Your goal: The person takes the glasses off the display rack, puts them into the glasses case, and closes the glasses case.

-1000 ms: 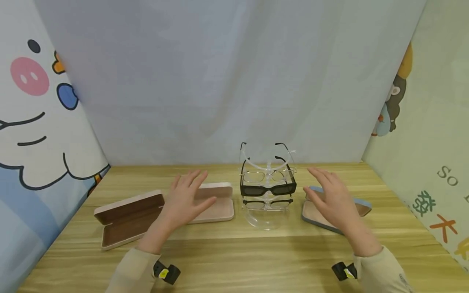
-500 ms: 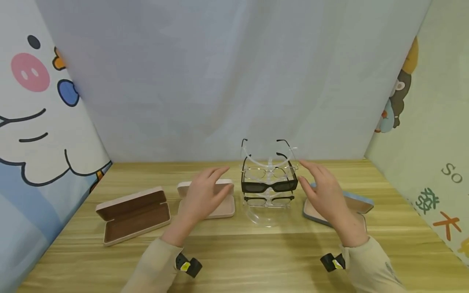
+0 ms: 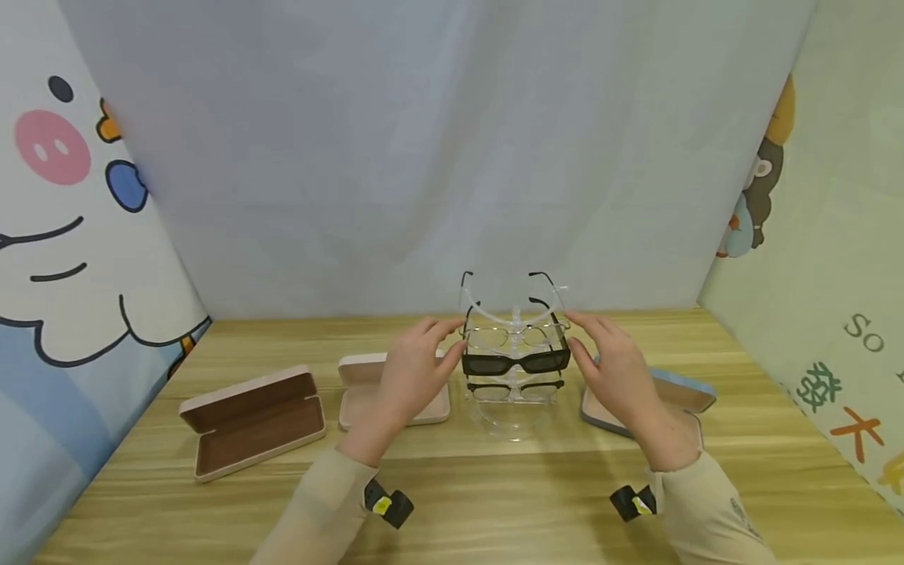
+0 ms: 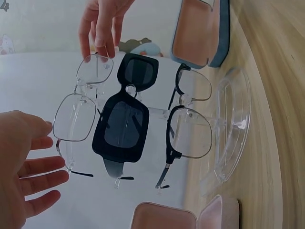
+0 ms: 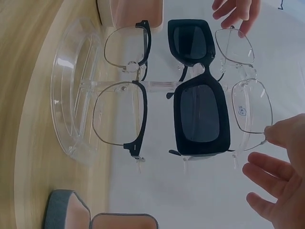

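A clear stand (image 3: 515, 424) carries three pairs of glasses. Thin metal-rimmed glasses (image 3: 489, 338) are at the top, thick black sunglasses (image 3: 515, 364) in the middle, and half-black-rimmed glasses (image 3: 540, 391) at the bottom. My left hand (image 3: 413, 373) is beside the left end of the top pair, fingers spread and thumb tip close to the rim (image 4: 55, 125). On the other side my right hand (image 3: 621, 373) has its thumb (image 5: 274, 132) at the outer corner of the same pair, the other fingers loosely bent. Whether either hand touches the frame firmly is hard to see.
An open brown-lined case (image 3: 261, 431) lies at the left. A pale open case (image 3: 360, 392) is behind my left forearm, and a blue open case (image 3: 685, 388) sits partly under my right hand. Cloth walls (image 3: 353, 196) surround the wooden table (image 3: 508, 510).
Both hands have come inward to the stand, the left travelling farther rightward from over the pale case. They now reach the sides of the top glasses. The glasses have stayed on the stand.
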`<state>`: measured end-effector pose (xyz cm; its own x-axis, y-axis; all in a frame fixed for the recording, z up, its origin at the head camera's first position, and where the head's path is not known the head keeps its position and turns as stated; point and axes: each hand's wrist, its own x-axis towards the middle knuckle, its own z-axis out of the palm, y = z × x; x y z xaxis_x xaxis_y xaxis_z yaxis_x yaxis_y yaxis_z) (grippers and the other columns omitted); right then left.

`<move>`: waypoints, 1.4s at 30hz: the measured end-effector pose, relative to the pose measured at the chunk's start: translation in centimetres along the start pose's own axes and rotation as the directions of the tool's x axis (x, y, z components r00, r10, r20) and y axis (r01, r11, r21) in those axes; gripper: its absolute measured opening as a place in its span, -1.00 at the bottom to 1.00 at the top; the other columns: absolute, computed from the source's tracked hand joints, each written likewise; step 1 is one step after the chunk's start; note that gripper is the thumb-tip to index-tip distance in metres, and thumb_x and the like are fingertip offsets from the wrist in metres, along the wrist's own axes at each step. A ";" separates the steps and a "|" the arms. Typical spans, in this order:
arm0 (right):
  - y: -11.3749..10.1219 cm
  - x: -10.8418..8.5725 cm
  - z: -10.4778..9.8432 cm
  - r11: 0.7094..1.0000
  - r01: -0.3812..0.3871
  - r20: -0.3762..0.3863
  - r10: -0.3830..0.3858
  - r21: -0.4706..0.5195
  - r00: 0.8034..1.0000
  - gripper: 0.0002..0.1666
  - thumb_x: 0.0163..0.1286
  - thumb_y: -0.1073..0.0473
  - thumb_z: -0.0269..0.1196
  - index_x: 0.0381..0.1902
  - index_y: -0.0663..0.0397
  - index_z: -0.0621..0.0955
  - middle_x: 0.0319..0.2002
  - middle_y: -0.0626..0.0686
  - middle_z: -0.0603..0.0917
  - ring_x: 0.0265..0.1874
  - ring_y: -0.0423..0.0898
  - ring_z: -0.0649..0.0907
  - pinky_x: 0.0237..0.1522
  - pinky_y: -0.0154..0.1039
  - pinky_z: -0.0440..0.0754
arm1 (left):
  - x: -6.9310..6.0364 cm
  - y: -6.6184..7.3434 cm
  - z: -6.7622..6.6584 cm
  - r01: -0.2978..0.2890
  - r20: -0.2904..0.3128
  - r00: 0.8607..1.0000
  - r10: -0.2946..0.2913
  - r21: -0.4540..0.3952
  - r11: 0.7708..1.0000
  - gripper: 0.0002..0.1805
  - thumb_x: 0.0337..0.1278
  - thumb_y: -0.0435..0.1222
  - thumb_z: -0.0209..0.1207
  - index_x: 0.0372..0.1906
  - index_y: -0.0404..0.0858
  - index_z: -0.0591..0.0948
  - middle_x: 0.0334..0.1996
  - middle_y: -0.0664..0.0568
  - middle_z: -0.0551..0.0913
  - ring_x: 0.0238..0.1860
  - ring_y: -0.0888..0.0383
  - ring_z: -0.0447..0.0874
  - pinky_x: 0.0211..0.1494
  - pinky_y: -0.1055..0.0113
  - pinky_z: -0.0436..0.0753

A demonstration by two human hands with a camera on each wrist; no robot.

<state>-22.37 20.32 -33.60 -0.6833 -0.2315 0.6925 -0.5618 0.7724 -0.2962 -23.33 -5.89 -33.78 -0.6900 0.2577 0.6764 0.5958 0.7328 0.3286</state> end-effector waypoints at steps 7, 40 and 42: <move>-0.1 0.3 0.2 1.000 -0.019 0.010 0.019 0.005 1.000 -0.58 0.25 0.30 0.19 0.09 0.16 0.49 -0.07 0.19 0.58 -0.07 0.13 0.57 -0.08 0.05 0.52 | 0.5 0.6 0.3 0.035 0.033 0.999 -0.035 0.001 0.999 -0.69 0.13 -0.17 0.17 -0.02 -0.15 0.59 -0.19 0.04 0.63 -0.25 0.16 0.60 -0.25 0.30 0.59; -0.8 2.1 -0.6 0.997 0.078 -0.134 -0.073 0.028 0.988 -0.86 0.16 0.39 0.24 -0.28 0.20 0.63 -0.26 0.12 0.63 -0.30 0.00 0.63 -0.33 -0.13 0.60 | 2.4 0.8 -1.0 0.026 -0.040 0.999 -0.028 -0.065 0.998 -0.94 0.11 -0.34 0.17 -0.30 -0.21 0.62 -0.31 0.03 0.60 -0.24 0.14 0.61 -0.21 0.32 0.61; -1.0 2.4 -0.9 0.996 0.085 -0.141 -0.079 0.031 0.987 -0.87 0.16 0.40 0.24 -0.28 0.22 0.63 -0.26 0.13 0.63 -0.30 0.00 0.63 -0.34 -0.13 0.60 | 2.6 0.9 -1.2 0.016 -0.055 0.998 -0.021 -0.081 0.997 -0.94 0.12 -0.34 0.16 -0.31 -0.22 0.61 -0.32 0.03 0.59 -0.26 0.14 0.61 -0.24 0.33 0.61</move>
<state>-23.00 19.57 -31.07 -0.5637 -0.2061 0.7999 -0.6317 0.7314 -0.2567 -24.06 -5.33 -30.90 -0.6786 0.2077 0.7046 0.6161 0.6833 0.3919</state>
